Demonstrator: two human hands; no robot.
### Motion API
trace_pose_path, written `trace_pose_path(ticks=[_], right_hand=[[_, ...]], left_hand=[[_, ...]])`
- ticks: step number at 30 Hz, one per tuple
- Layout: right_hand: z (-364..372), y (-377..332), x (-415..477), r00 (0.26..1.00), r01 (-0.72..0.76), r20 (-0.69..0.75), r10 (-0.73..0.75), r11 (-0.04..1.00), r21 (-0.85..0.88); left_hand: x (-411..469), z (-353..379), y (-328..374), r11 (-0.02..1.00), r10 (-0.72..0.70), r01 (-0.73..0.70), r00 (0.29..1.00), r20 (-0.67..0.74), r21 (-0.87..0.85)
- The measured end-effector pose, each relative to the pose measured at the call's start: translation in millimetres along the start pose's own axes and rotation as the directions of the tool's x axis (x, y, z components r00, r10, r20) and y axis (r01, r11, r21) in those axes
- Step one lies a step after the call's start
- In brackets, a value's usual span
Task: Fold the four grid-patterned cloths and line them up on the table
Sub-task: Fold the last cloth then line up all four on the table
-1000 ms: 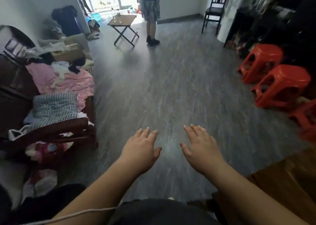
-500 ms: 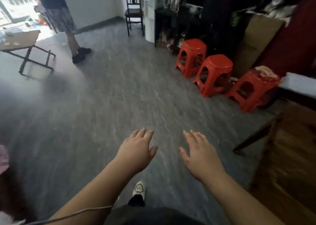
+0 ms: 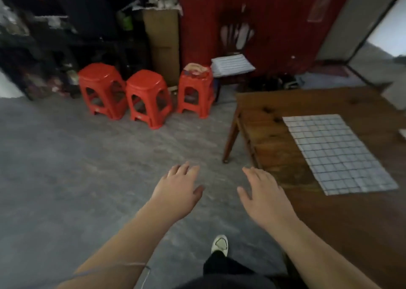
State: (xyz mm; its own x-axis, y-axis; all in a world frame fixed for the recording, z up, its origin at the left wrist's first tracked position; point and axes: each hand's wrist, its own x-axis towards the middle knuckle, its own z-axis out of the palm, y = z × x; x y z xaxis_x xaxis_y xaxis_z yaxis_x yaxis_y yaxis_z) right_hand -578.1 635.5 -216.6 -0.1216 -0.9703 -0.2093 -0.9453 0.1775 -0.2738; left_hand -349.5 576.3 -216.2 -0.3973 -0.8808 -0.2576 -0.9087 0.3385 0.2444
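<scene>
A white cloth with a dark grid pattern (image 3: 336,152) lies flat and folded on the brown wooden table (image 3: 263,130) at the right. A second pale folded cloth (image 3: 231,64) rests on a dark chair behind the table. My left hand (image 3: 178,190) hovers over the grey floor, palm down, fingers straight, holding nothing. My right hand (image 3: 263,194) is beside it, also flat and empty, its fingertips near the table's left edge. Neither hand touches a cloth.
Three red plastic stools (image 3: 145,95) stand in a row on the grey floor (image 3: 66,168) by dark cluttered shelves; the rightmost carries a small bundle. A tall cardboard box (image 3: 162,45) and a red wall are behind. My white shoe (image 3: 219,243) is on the floor below.
The view has swung right, away from the sofa with clothes and the standing person, to the stools and the wooden table with the grid cloth. Both hands stay outstretched and empty.
</scene>
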Motion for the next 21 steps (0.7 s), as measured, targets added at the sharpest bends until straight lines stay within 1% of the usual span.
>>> trace_pose_path(ticks=[4, 9, 15, 18, 21], right_hand=[[-8, 50, 25, 0.982, -0.175, -0.051, 0.179, 0.981, 0.084], [-20, 114, 76, 0.942, -0.315, -0.062, 0.33, 0.933, 0.172], [-47, 171, 139, 0.902, -0.4, -0.082, 0.424, 0.891, 0.215], [-53, 195, 162, 0.866, -0.47, -0.055, 0.497, 0.847, 0.25], [-47, 216, 182, 0.814, -0.548, -0.03, 0.58, 0.783, 0.294]], left_hand=[[86, -15, 40, 0.989, 0.14, -0.142, 0.989, 0.057, 0.043], [189, -25, 100, 0.955, 0.277, -0.288, 0.953, 0.126, 0.076], [296, -26, 173, 0.898, 0.41, -0.433, 0.888, 0.209, 0.077], [337, -24, 200, 0.875, 0.452, -0.481, 0.85, 0.271, 0.052], [381, -14, 220, 0.83, 0.508, -0.556, 0.788, 0.347, 0.049]])
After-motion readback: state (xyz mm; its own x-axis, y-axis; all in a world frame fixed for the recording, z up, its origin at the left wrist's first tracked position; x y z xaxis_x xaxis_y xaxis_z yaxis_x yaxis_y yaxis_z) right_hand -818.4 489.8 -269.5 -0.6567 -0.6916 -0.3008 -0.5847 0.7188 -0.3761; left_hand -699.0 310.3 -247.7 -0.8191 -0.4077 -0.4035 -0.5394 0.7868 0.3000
